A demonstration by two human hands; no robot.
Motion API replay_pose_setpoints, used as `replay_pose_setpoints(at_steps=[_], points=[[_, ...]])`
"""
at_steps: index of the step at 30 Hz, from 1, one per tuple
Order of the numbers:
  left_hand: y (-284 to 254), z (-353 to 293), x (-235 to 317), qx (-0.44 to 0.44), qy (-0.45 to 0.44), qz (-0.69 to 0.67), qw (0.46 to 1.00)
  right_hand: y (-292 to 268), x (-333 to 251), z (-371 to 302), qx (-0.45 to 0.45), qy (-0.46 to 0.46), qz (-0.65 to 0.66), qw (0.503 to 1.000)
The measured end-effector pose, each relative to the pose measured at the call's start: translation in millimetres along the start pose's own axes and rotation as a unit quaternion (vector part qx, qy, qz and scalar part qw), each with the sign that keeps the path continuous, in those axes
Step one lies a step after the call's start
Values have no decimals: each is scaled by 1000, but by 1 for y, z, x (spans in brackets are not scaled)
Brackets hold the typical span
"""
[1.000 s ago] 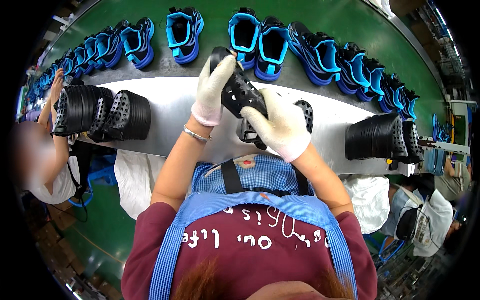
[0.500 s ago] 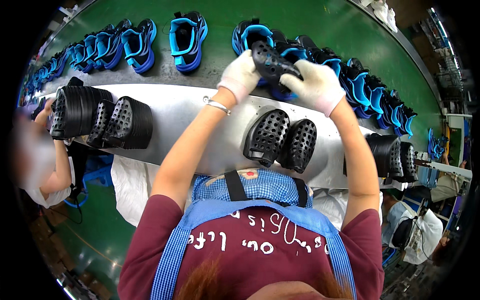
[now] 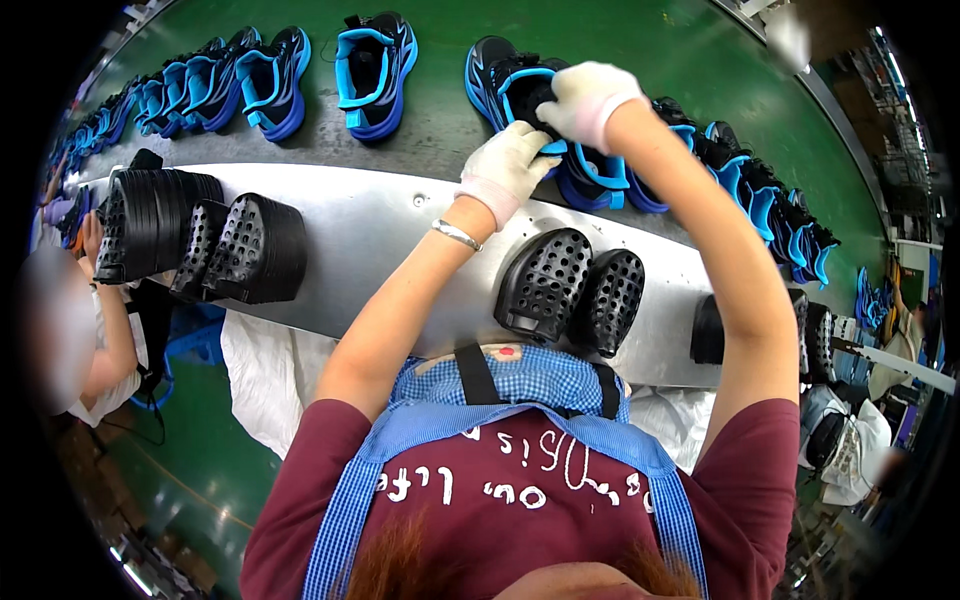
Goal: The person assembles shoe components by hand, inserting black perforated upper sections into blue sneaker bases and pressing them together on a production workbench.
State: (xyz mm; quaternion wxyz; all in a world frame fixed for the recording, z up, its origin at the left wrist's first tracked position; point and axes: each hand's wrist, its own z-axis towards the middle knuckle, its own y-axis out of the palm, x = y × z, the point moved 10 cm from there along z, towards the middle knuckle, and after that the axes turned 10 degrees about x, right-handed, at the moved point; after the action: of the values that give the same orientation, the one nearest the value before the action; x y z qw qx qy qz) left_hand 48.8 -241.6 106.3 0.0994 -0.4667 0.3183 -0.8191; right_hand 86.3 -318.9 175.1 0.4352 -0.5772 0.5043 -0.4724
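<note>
Sneaker (image 3: 486, 78), black and blue, sits at the upper centre of the frame; I see the left hand (image 3: 508, 165) pinching its heel, likely to steady it, while the right hand (image 3: 588, 105) bends over the opening, fingertips hidden, so I cannot tell its grip. Perforated black inserts (image 3: 546, 284) stand below on the metal ledge (image 3: 400, 240), probably for easy reach.

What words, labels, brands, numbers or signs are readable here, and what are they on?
Maroon shirt: large white lettering, partly covered by the blue checked apron; I won't copy out the wording.
Blue-and-black shoes: no lettering that I can make out.
Perforated black pieces: none that I can make out.
Background at the edges: too small or blurred to read.
</note>
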Motion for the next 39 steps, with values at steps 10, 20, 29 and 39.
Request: replay_pose_setpoints(at_steps=[10, 20, 29, 39], points=[[30, 12, -48, -248, -140, 97, 954, 46, -37, 28, 81, -22, 1, 996], [24, 17, -44, -317, -161, 129, 926, 35, -42, 40, 85, -51, 2, 995], [23, 26, -39, -288, -116, 187, 932, 38, -36, 48, 59, -37, -7, 998], [-13, 35, -49, -329, -126, -12, 936, -28, -14, -37, 299, -45, 232, 924]])
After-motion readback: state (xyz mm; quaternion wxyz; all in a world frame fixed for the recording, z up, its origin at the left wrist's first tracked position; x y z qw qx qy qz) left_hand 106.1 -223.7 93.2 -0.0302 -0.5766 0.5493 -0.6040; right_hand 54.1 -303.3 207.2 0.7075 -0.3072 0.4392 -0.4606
